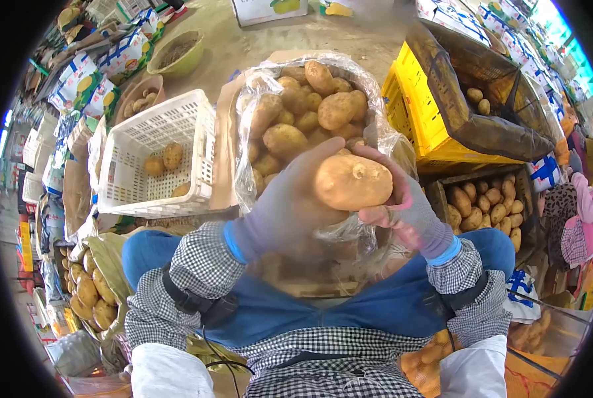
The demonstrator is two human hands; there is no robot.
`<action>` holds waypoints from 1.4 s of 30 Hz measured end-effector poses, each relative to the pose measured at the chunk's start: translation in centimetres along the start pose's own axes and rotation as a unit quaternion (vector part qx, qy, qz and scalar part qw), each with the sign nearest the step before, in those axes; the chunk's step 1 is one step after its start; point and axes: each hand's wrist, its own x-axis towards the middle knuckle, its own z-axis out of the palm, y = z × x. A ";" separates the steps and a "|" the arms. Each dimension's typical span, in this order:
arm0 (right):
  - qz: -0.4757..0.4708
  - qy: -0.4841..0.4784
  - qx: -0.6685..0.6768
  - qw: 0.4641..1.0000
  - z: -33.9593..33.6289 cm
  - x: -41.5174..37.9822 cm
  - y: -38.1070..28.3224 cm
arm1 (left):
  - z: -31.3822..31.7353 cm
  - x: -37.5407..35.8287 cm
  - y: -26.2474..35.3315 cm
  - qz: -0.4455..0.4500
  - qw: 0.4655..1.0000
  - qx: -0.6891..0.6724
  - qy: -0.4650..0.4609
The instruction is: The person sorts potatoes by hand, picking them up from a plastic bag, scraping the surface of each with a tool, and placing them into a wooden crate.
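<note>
Between my gloved hands is a large, pale-brown potato (pixel 354 182), raised over the near edge of a plastic-lined box (pixel 225 142) full of potatoes. My left hand (pixel 290 196), slightly blurred, is against the potato's left end, with its thumb over the top and its other fingers partly hidden. Curled round the right end is my right hand (pixel 409 205), in a grey and pink glove. Clear plastic film (pixel 356 242) hangs over the box's near side, below the hands.
To the left stands a white basket (pixel 207 166) holding a few potatoes. At right, a yellow crate (pixel 409 113) has a dark mesh lining, with a dark crate (pixel 435 192) of potatoes below. An open sack (pixel 120 265) of potatoes sits lower left. A green basin (pixel 193 60) lies beyond.
</note>
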 end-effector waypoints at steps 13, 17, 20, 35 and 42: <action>-0.192 0.021 -0.319 0.928 -3.1 1.3 1.6 | -0.5 -0.2 0.5 -0.166 0.904 -0.392 -0.026; -0.241 0.146 -0.328 0.901 -2.4 1.2 1.0 | 0.4 0.1 -0.9 -0.110 0.905 -0.410 0.028; -0.309 0.148 -0.410 0.845 -2.0 1.8 2.6 | 0.7 -0.2 -0.9 -0.114 0.904 -0.412 0.019; -0.183 0.154 -0.367 0.899 -0.8 1.5 3.4 | 1.9 -0.3 -1.6 -0.150 0.880 -0.444 0.072; -0.241 0.151 -0.366 0.886 0.4 1.5 4.0 | 1.7 -0.4 -1.6 -0.128 0.856 -0.499 0.042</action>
